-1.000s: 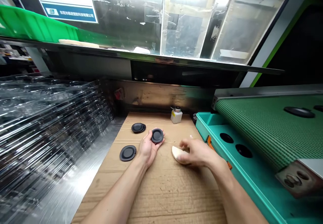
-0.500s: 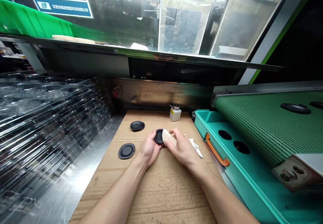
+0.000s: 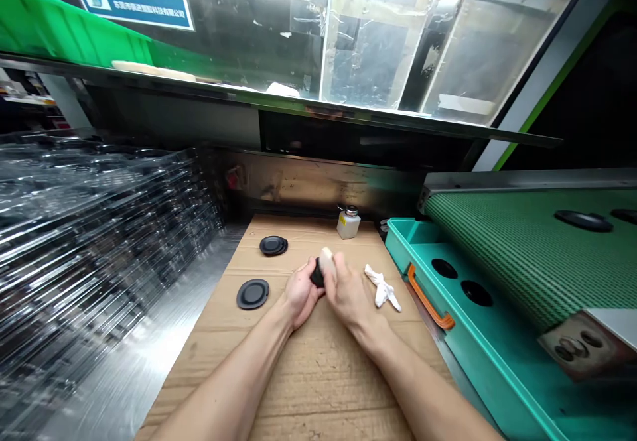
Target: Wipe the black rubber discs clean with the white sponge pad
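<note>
The left hand (image 3: 301, 293) pinches the black disc (image 3: 316, 276), likely light, stiff and slick, best held by its rim, while just right of that grip the right hand (image 3: 350, 296) pinches a pale, probably soft pad (image 3: 326, 260) against it.

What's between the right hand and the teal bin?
A crumpled white cloth, lying on the cardboard between the right hand and the teal bin. Shows in the head view; bare cardboard separates cloth and bin.
</note>
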Demonstrator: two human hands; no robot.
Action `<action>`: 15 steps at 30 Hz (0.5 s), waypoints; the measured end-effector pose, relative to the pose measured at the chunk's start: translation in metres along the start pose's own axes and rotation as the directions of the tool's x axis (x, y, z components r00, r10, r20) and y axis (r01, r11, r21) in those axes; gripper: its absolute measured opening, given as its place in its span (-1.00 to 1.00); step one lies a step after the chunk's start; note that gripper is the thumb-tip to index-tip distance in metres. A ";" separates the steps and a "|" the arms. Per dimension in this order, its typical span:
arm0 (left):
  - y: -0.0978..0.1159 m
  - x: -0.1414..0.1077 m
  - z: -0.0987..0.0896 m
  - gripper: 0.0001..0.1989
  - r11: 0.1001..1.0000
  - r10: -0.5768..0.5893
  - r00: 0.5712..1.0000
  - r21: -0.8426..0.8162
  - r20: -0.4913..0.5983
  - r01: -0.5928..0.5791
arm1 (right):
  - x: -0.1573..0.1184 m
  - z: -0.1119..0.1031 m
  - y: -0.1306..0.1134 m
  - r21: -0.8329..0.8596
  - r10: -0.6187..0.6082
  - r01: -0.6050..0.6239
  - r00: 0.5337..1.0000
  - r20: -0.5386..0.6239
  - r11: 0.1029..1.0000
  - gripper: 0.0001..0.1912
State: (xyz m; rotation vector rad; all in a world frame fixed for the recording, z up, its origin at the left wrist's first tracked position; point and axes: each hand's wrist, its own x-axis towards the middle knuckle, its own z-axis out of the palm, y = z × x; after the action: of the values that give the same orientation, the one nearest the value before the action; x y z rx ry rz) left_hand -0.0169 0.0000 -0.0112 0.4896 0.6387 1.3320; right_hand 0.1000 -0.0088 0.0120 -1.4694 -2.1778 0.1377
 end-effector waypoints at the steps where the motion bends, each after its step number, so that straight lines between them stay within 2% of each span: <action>1: -0.001 0.001 0.000 -0.76 1.000 0.013 1.000 0.005 -0.010 -0.013 | 0.001 0.000 0.001 -0.022 0.029 -0.029 0.999 -0.021 0.999 -0.81; 5: -0.002 0.002 0.002 -0.77 0.998 0.048 0.998 -0.025 -0.051 -0.050 | 0.004 0.001 0.000 0.034 -0.054 0.053 0.998 0.024 0.998 -0.82; 6: -0.002 0.002 0.002 -0.76 0.999 0.039 0.998 -0.027 -0.045 -0.041 | 0.004 0.002 -0.001 0.037 -0.056 0.055 0.998 0.032 0.998 -0.82; 10: -0.001 0.002 0.002 -0.76 1.000 0.025 0.999 0.003 -0.046 -0.025 | 0.006 0.002 -0.006 -0.011 0.063 -0.063 0.998 -0.018 0.998 -0.81; 13: -0.001 0.003 0.000 -0.74 1.000 0.024 0.998 -0.003 -0.049 -0.024 | 0.001 0.002 -0.007 0.059 -0.004 0.002 1.000 0.031 0.998 -0.78; 15: 0.000 0.003 0.000 -0.72 1.000 0.014 0.999 0.004 -0.032 -0.014 | -0.003 -0.001 -0.003 0.091 -0.007 0.002 0.998 0.056 0.996 -0.75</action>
State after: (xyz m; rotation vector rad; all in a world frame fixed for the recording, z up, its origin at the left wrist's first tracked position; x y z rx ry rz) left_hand -0.0169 0.0031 -0.0120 0.4778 0.6656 1.3545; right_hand 0.0989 -0.0124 0.0124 -1.4257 -2.1891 0.2759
